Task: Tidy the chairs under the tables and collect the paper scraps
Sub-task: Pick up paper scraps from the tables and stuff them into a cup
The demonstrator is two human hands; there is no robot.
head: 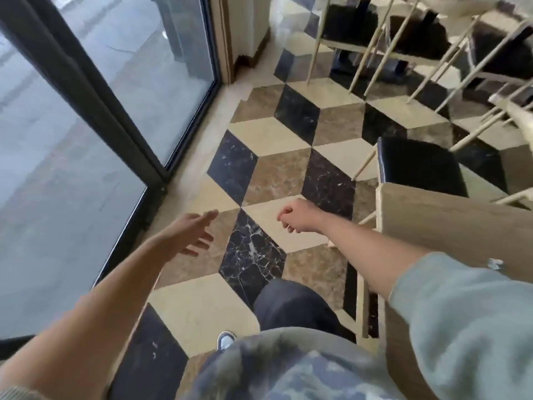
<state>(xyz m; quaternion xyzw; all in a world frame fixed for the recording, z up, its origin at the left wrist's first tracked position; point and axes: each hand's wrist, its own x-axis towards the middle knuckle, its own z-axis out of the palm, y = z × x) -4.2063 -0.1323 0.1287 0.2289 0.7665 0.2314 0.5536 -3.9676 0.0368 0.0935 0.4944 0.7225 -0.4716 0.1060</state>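
My left hand (193, 232) reaches forward over the patterned floor, palm open with the fingers spread, holding nothing. My right hand (294, 215) hangs beside it with the fingers curled into a loose fist; a thin pale sliver shows under the fingers and I cannot identify it. A chair with a black cushion (418, 166) and pale legs stands to the right, its seat partly under the wooden table (450, 226). Two more black-seated chairs (349, 21) stand at the back under another pale table (461, 5). A small white scrap (495, 264) lies by my right sleeve on the table.
A glass door with a black frame (95, 90) runs along the left. The floor (277, 134) is tiled in black, brown and cream diamonds. My leg and shoe (226, 339) are at the bottom centre. Pale chair legs (375, 39) crowd the upper right.
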